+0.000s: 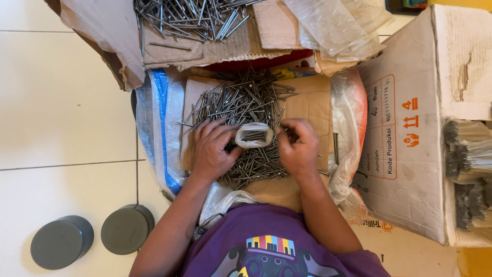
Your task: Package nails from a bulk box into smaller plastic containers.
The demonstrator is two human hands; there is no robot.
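A small clear plastic bag (253, 135), mouth open and partly filled with nails, sits above a nail pile (241, 110) on cardboard (307, 102). The left hand (214, 149) pinches its rim; the right hand (298, 146) pinches nails. Feeding them in aligned, points together, seems wisest.

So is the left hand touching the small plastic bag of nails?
Touching. The head view shows the left hand with its fingers wrapped against the side of the small plastic bag, holding its mouth open.
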